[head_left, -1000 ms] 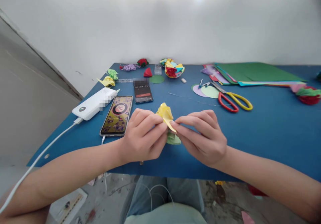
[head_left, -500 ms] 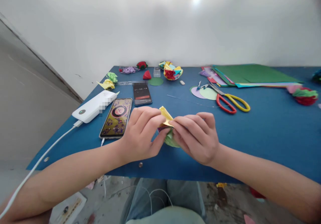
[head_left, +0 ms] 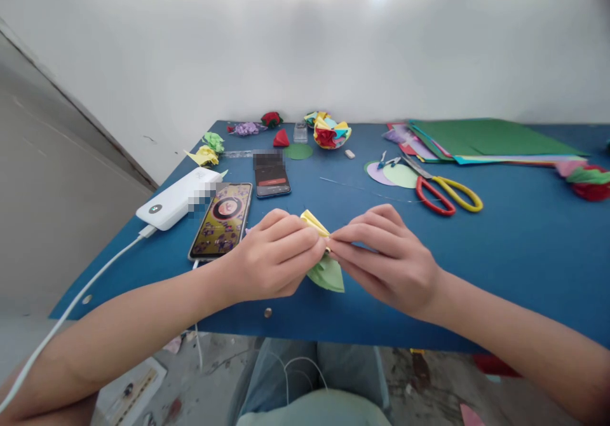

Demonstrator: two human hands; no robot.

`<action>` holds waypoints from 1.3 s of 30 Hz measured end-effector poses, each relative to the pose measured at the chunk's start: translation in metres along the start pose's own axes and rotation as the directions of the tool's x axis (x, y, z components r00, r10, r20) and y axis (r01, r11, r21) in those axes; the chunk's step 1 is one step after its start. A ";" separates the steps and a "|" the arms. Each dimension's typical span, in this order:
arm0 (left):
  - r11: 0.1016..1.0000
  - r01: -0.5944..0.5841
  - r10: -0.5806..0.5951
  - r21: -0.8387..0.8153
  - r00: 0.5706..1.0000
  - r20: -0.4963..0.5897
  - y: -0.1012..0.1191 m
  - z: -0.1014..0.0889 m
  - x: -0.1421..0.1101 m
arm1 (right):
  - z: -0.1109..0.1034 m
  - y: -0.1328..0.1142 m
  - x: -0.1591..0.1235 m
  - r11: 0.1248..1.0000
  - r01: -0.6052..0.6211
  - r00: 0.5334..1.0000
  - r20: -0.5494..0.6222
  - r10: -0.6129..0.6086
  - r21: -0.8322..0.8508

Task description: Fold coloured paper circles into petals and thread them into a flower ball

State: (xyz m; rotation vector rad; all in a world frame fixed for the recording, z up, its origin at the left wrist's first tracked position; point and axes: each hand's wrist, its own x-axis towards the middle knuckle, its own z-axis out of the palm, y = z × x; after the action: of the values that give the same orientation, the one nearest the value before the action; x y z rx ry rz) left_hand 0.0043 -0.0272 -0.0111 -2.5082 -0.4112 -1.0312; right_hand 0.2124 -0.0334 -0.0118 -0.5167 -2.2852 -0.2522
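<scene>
Above the table's front part, my left hand (head_left: 281,254) is closed round a folded paper piece, mostly hiding it. A yellow folded layer (head_left: 314,222) of this paper piece sticks up above my fingers, and a light green layer (head_left: 328,274) hangs out below. From the other side, my right hand (head_left: 384,257) has its fingertips pinched together at the piece's right edge, thumb and index meeting close to my left fingertips. Whether anything thin lies in that pinch is hidden.
Red-and-yellow scissors (head_left: 441,191) lie to the right, beside cut paper circles (head_left: 399,175). Coloured sheets (head_left: 490,138) are stacked behind them. Two phones (head_left: 222,222) and a white power bank (head_left: 176,198) with a cable rest at left. Paper flowers (head_left: 332,132) stand along the back.
My left fingers have wrapped further round the paper piece. My right hand has shifted slightly right and down, its pinch now at the edge. More of the green layer shows below.
</scene>
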 end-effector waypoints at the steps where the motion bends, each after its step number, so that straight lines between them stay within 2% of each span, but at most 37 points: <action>1: 1.000 0.001 -0.001 -0.017 1.000 -0.001 0.000 0.001 -0.001 | 0.000 0.001 -0.001 1.000 -0.008 1.000 -0.004 0.008 0.027; 6: 0.995 0.048 -0.047 -0.092 0.999 0.020 0.001 0.002 -0.002 | 0.006 0.000 -0.005 0.993 -0.033 0.999 -0.025 0.036 0.109; 10: 0.992 0.081 -0.076 -0.093 0.995 0.062 0.002 -0.001 0.001 | 0.009 0.000 -0.007 0.993 -0.033 0.999 -0.037 0.037 0.110; 12: 0.992 0.116 -0.114 -0.051 0.992 0.053 0.003 -0.003 0.003 | 0.008 0.000 -0.008 0.997 -0.030 0.999 -0.042 0.033 0.076; 17: 0.978 0.202 -0.199 0.045 0.978 -0.060 0.005 -0.009 0.005 | 0.003 -0.001 -0.005 0.998 -0.043 0.995 -0.094 0.039 -0.041; 25: 0.984 0.179 -0.180 -0.021 0.983 -0.029 0.009 -0.009 0.009 | -0.001 -0.003 -0.001 0.979 0.032 0.993 -0.106 -0.054 -0.200; 28: 0.951 0.282 -0.287 -0.126 0.958 -0.024 0.013 -0.008 0.008 | -0.001 -0.005 -0.003 0.970 0.078 0.993 -0.073 -0.097 -0.229; 31: 0.896 0.380 -0.385 -0.230 0.923 0.027 0.017 -0.006 0.009 | 0.000 -0.007 -0.004 0.959 0.120 0.987 -0.070 -0.142 -0.256; 37: 0.808 0.493 -0.479 -0.323 0.868 0.127 0.024 -0.002 0.015 | 0.004 -0.018 -0.004 0.874 0.169 0.978 -0.031 -0.205 -0.457; 39: 0.816 0.486 -0.468 -0.313 0.873 0.134 0.022 0.000 0.013 | 0.005 -0.020 -0.004 0.861 0.168 0.979 -0.018 -0.201 -0.480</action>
State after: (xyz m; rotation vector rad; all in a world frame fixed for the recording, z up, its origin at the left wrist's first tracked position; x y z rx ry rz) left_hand 0.0223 -0.0454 -0.0070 -2.8124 -1.0017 -1.3169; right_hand 0.2033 -0.0509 -0.0189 -0.5213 -2.2022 -0.9343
